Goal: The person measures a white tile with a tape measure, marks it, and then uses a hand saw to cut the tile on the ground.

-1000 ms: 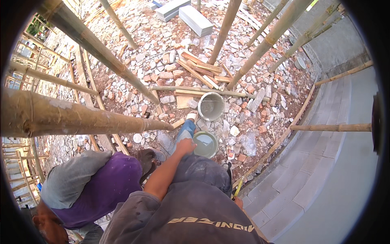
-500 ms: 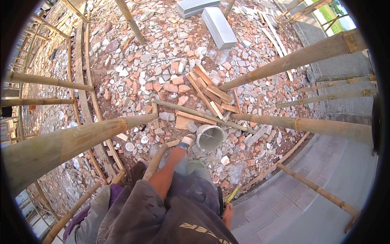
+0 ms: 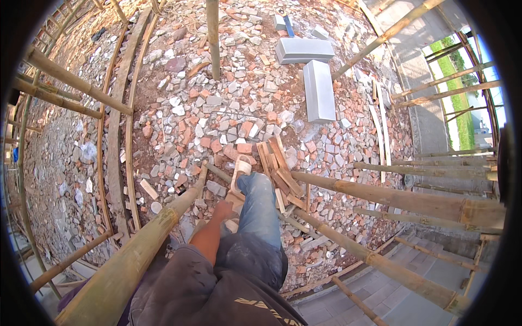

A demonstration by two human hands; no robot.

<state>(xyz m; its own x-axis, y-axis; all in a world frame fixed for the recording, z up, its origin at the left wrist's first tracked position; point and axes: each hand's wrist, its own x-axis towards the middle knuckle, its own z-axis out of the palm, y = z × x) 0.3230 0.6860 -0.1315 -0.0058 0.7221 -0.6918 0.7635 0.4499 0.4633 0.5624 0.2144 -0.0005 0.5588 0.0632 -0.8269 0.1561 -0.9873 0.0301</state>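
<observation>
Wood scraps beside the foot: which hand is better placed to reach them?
Left hand, probably: it's in view, though the leg lies between it and the wood scraps; the right hand isn't visible.

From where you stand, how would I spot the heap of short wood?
On the rubble ground, find the blue-jeaned leg. Just right of its sandal lies the wood heap. Unlike the long planks at left, its pieces are short and jumbled.

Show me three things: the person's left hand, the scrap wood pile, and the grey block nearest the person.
Left hand (image 3: 222, 210): head view, on the back of the hand.
Scrap wood pile (image 3: 286, 181): head view, on a plank near its middle.
Grey block (image 3: 321, 91): head view, on its top face.
</observation>
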